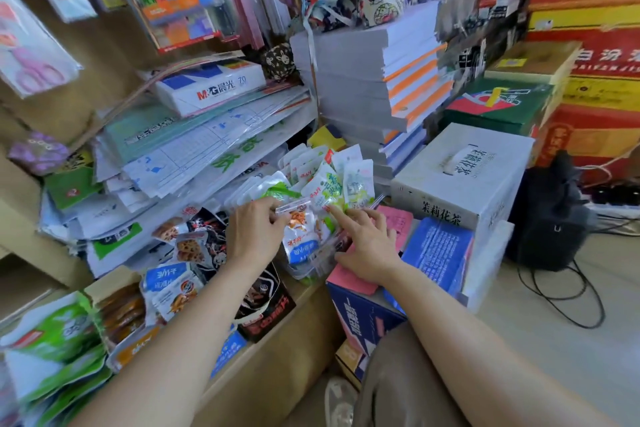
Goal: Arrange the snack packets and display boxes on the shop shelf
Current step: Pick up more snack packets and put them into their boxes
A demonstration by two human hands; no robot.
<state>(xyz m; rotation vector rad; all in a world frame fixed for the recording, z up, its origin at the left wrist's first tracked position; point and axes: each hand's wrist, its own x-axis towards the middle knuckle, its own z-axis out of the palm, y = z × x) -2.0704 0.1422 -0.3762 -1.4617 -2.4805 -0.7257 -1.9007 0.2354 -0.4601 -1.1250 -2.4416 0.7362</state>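
A white, blue and orange snack packet [300,236] stands in front of a pile of green and white packets [329,177] at the right end of the shelf. My left hand [254,232] pinches that packet's clear top edge between thumb and fingers. My right hand [367,246] is beside it, its index finger stretched out and touching the packets. A black and red display box [266,308] and more blue and white packets [173,288] sit lower left on the wooden shelf [277,357].
Stacks of paper and an M&G ream [207,87] fill the shelf above. Grey notebook stacks [363,80] rise behind. A white tea carton [464,180], blue cartons [436,250] and pink sheets [394,222] crowd the right. Green packets [52,350] lie at far left. Cables cross the floor [554,340].
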